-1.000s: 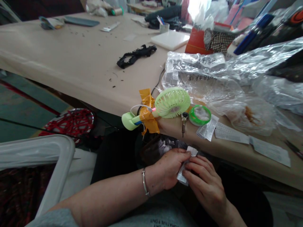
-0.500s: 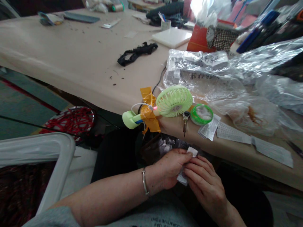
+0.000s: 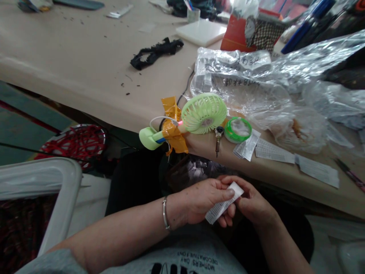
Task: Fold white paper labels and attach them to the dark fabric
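Observation:
Both of my hands meet over my lap, below the table's front edge. My left hand (image 3: 199,199), a silver bangle on its wrist, pinches a small white printed label (image 3: 224,203) between thumb and fingers. From the other side my right hand (image 3: 253,203) grips the same label, fingers curled round its end. Under the hands lies a dark bag holding more small labels (image 3: 199,169).
A green hand fan (image 3: 203,113) taped with orange tape sits at the beige table's (image 3: 85,68) edge, beside a green ring (image 3: 238,130), a small tool (image 3: 218,139) and loose labels (image 3: 273,152). Clear plastic bags (image 3: 256,87) lie behind. Black lace (image 3: 155,53) lies further back. A white basket (image 3: 42,182) stands left.
The label has been drawn out longer between my hands and tilted. My right hand has turned so its fingers curl under. The view has dipped slightly.

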Action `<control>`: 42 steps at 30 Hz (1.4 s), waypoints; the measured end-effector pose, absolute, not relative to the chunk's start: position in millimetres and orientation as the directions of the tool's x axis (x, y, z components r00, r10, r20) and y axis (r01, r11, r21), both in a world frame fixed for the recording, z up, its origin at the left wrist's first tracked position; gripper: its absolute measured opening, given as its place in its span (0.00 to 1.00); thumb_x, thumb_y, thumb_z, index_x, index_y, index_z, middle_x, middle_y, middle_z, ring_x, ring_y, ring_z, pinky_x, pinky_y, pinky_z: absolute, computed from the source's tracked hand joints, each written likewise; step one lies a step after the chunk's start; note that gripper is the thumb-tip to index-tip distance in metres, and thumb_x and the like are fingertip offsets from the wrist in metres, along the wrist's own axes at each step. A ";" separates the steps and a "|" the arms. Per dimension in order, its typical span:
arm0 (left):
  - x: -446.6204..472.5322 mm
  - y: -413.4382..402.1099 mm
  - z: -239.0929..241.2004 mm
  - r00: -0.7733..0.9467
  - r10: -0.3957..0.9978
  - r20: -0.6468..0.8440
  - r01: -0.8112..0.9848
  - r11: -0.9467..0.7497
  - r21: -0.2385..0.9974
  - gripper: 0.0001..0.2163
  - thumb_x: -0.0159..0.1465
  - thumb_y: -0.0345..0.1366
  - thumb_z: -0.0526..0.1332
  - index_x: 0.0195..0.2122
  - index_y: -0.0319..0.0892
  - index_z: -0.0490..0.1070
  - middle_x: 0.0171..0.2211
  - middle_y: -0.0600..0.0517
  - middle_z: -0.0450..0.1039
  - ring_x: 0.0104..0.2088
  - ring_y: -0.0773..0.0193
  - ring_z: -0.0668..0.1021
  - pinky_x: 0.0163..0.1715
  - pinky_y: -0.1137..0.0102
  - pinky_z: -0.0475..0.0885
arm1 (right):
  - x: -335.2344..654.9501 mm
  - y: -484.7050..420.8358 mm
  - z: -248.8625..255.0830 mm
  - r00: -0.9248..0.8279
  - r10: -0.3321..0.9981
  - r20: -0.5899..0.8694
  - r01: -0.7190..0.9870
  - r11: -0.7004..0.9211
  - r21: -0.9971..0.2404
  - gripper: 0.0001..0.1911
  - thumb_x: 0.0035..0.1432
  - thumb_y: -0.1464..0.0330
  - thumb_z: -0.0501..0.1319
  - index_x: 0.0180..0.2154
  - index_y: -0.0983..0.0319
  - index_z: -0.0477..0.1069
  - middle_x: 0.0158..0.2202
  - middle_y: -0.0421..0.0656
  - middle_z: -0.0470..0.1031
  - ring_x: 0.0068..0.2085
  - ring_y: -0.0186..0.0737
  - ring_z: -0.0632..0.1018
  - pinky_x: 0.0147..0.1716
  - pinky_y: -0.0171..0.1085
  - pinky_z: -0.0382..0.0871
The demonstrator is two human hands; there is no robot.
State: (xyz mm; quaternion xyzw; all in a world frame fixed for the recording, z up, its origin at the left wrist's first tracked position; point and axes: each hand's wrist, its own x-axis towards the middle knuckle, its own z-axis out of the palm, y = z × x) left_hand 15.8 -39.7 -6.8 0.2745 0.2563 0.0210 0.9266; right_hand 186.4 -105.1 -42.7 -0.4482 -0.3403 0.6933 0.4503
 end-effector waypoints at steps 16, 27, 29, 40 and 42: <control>14.7 -40.7 -3.7 0.814 0.301 -0.498 0.083 0.787 0.611 0.13 0.59 0.46 0.60 0.27 0.40 0.67 0.19 0.56 0.68 0.17 0.73 0.70 0.18 0.77 0.64 | 181.9 -108.1 -28.8 -0.026 0.997 -0.076 0.119 -0.072 -0.990 0.23 0.56 0.60 0.64 0.53 0.55 0.68 0.46 0.45 0.76 0.41 0.42 0.79 0.39 0.39 0.76; 14.2 -38.5 -5.5 0.749 0.384 -0.540 0.042 0.786 0.616 0.13 0.58 0.46 0.61 0.27 0.40 0.66 0.19 0.57 0.66 0.18 0.73 0.70 0.20 0.76 0.65 | 166.8 -112.7 -20.9 0.138 0.969 0.203 0.636 0.070 -0.768 0.19 0.60 0.65 0.59 0.54 0.58 0.68 0.50 0.48 0.74 0.50 0.45 0.77 0.50 0.42 0.72; 12.9 -38.0 -4.6 0.740 0.403 -0.539 0.037 0.776 0.630 0.13 0.58 0.46 0.60 0.28 0.40 0.66 0.19 0.57 0.67 0.18 0.72 0.69 0.20 0.76 0.65 | 164.4 -109.9 -21.0 0.227 0.963 0.143 0.511 0.007 -0.859 0.18 0.60 0.65 0.59 0.52 0.58 0.69 0.45 0.46 0.77 0.44 0.41 0.79 0.44 0.39 0.75; 9.6 -37.0 -1.5 0.671 0.556 -0.491 0.038 0.635 0.772 0.12 0.62 0.42 0.55 0.25 0.41 0.65 0.19 0.56 0.65 0.18 0.71 0.67 0.21 0.74 0.61 | 148.0 -86.5 -22.0 0.325 0.930 -0.169 0.081 -0.206 -0.975 0.10 0.53 0.62 0.64 0.27 0.61 0.71 0.20 0.36 0.72 0.21 0.32 0.72 0.20 0.30 0.67; 8.2 -36.2 -3.6 0.657 0.585 -0.476 0.040 0.603 0.797 0.11 0.62 0.40 0.53 0.26 0.41 0.66 0.19 0.55 0.65 0.20 0.70 0.67 0.23 0.74 0.63 | 146.0 -83.6 -19.9 0.298 0.941 -0.163 0.074 -0.193 -0.978 0.10 0.54 0.61 0.64 0.27 0.60 0.71 0.19 0.36 0.71 0.21 0.32 0.71 0.20 0.30 0.67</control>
